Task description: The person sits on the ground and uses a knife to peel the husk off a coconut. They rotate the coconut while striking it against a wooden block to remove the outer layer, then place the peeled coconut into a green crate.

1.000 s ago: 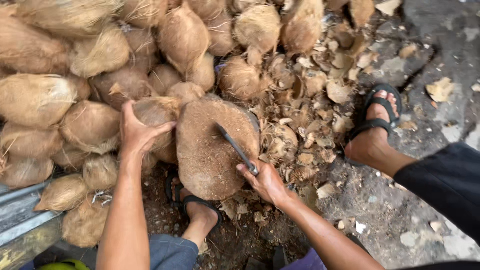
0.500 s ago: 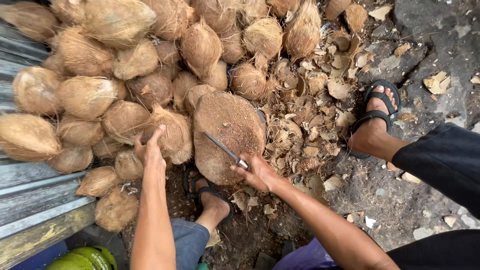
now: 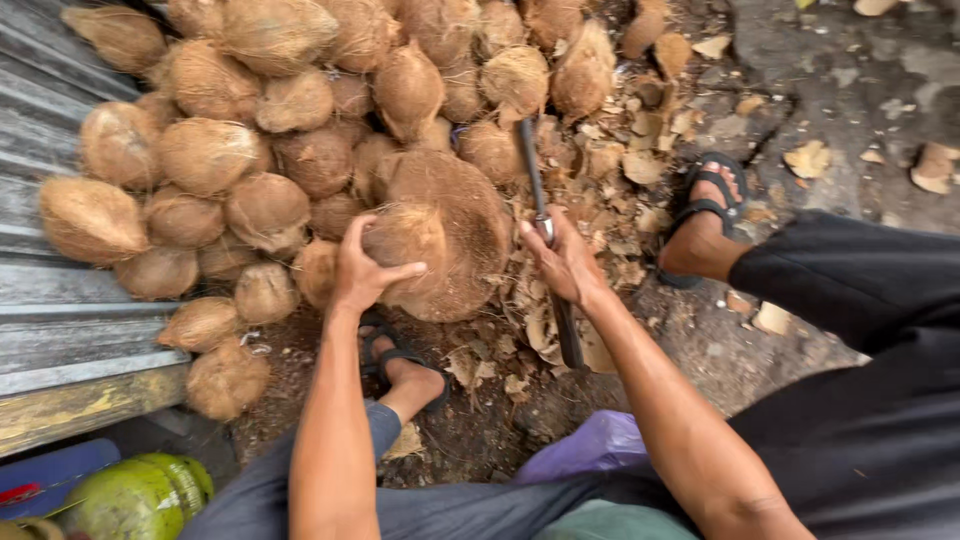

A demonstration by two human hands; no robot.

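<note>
**Two hands, a coconut and a knife**

Head view: The left hand (image 3: 362, 268) reaches out, fingers wrapped around a hairy brown coconut (image 3: 403, 240). The coconut sits on a big round wood block (image 3: 470, 235), beside the coconut pile (image 3: 250, 130). The right hand (image 3: 565, 262) is closed tight on a long knife (image 3: 532, 170), blade pointing away.

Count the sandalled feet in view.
2: the left foot below the left hand and its coconut; the right foot on the ground, right of the husk scraps.
</note>
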